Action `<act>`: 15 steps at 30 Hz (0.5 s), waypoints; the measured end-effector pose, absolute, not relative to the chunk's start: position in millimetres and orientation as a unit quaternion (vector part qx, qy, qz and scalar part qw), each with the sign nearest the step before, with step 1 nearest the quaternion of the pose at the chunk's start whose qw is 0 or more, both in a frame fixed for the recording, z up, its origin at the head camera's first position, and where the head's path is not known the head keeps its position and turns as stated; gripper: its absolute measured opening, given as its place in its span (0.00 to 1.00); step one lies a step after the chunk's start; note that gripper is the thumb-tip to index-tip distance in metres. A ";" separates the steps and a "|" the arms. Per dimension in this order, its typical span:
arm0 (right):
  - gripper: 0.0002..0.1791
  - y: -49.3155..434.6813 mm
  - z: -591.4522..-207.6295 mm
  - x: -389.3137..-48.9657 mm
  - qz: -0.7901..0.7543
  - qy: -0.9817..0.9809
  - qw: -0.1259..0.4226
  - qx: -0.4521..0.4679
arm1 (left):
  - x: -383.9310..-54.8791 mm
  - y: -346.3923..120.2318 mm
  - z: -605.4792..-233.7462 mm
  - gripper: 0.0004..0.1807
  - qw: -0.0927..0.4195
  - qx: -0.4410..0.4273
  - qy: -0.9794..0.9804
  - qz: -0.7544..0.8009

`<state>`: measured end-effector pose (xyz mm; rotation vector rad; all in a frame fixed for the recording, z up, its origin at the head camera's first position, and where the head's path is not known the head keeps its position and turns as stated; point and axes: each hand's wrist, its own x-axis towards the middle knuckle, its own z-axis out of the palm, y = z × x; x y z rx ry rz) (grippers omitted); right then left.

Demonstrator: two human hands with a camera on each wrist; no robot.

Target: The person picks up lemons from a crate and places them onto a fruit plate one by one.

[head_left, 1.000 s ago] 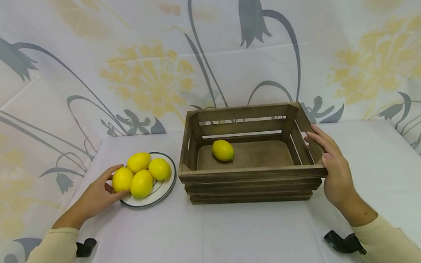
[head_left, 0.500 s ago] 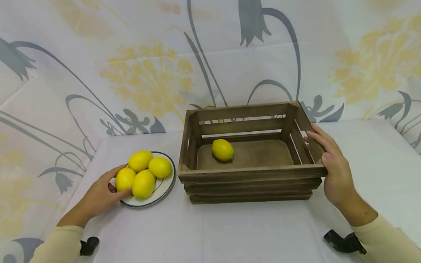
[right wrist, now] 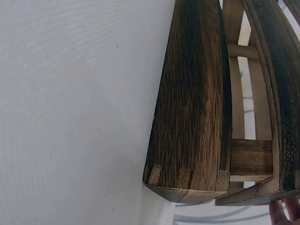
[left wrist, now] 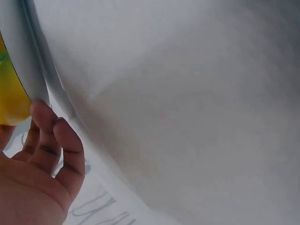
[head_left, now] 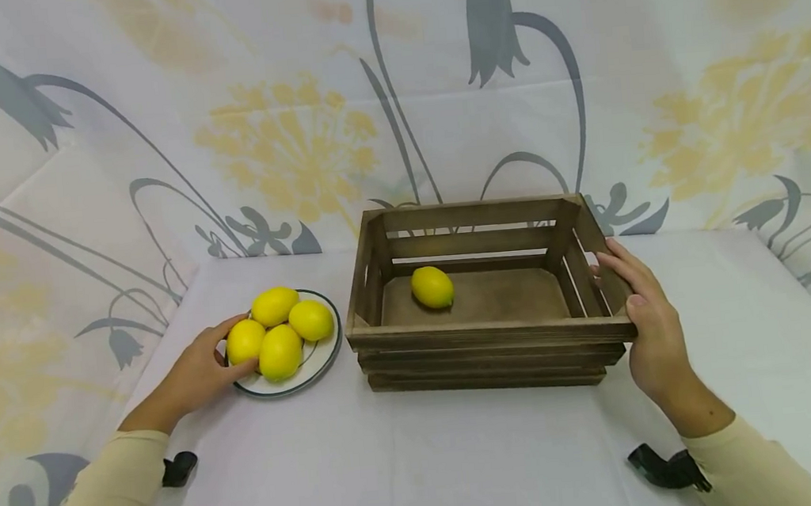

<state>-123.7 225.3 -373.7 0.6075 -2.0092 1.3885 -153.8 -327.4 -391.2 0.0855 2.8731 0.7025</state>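
Note:
My left hand (head_left: pixel 197 374) reaches the left side of a white, dark-rimmed plate (head_left: pixel 327 353) and grips the leftmost lemon (head_left: pixel 245 342), thumb in front and fingers behind. Three other lemons lie against it on the plate, the nearest one (head_left: pixel 281 353) close by the thumb. In the left wrist view the curled fingers (left wrist: pixel 43 115) are right at the plate's rim. My right hand (head_left: pixel 654 321) grips the right end of a brown slatted wooden crate (head_left: pixel 492 349), fingers over the end slat. One lemon (head_left: pixel 433 287) lies inside the crate, left of its middle.
A white cloth (head_left: pixel 429 465) covers the table, and a flower-patterned cloth (head_left: pixel 426 148) rises behind it. The crate stands just right of the plate. Black devices (head_left: pixel 669 466) show beside both sleeves.
My left hand has shifted slightly to the right, and the lemons on the plate have moved a little right with it. My right hand stays on the crate's end.

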 end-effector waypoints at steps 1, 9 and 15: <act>0.25 225.4 -373.7 -123.7 0.525 -0.760 0.307 0.229 | -153.7 -326.7 -390.8 0.48 0.093 0.027 0.967 0.235; 0.25 226.0 -375.3 -122.6 0.530 -0.761 0.299 0.224 | -152.9 -322.5 -388.4 0.50 0.097 0.018 0.968 0.229; 0.25 226.5 -375.4 -124.4 0.530 -0.760 0.305 0.221 | -155.7 -320.5 -387.1 0.50 0.103 0.018 0.966 0.235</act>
